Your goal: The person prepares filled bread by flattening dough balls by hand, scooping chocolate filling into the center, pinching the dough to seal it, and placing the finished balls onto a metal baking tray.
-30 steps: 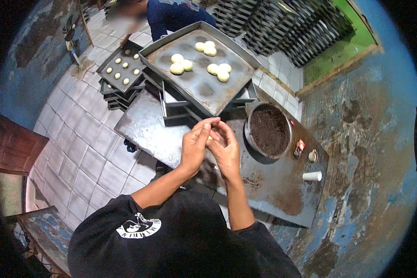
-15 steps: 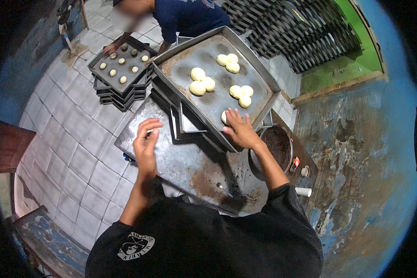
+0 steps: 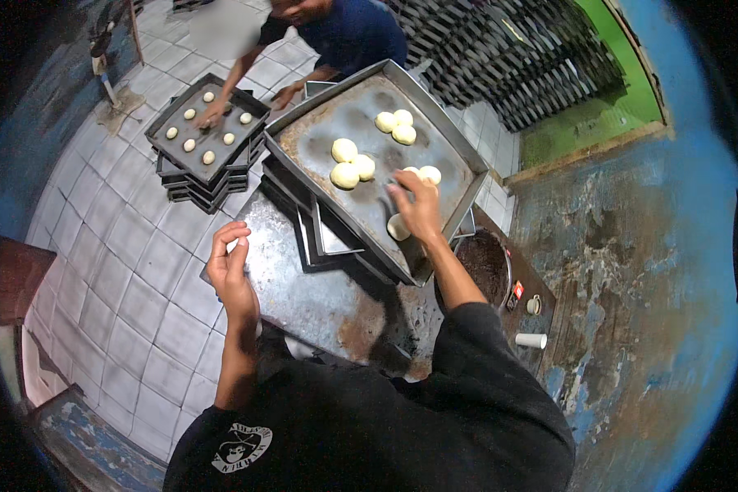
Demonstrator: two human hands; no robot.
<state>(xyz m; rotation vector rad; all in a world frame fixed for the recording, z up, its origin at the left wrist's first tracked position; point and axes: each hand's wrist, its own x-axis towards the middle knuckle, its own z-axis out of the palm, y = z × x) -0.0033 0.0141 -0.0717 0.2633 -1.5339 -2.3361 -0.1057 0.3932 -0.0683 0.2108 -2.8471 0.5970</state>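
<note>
My right hand (image 3: 421, 213) reaches over a metal baking tray (image 3: 330, 195), fingers bent and apart, at the near side of a cluster of pale dough balls (image 3: 429, 174). It partly hides that cluster. A single dough ball (image 3: 398, 227) lies beside my right wrist. Two more clusters of three sit on the tray: one at the left (image 3: 345, 175) and one farther back (image 3: 403, 134). My left hand (image 3: 234, 271) hovers left of the tray, over the table's edge, fingers loosely curled, thumb apart, nothing visible in it.
The tray tops a stack on a worn metal table (image 3: 295, 291). Across from me, a person (image 3: 353, 37) reaches into another stacked tray (image 3: 180, 160) of small dough balls. A round dark pan (image 3: 484, 266), a cup (image 3: 535, 305) and a white cylinder (image 3: 531, 340) stand at right.
My right hand has moved from the single dough ball toward the cluster beyond it. My left hand has shifted left and down. The other person's hand reaches farther into their tray.
</note>
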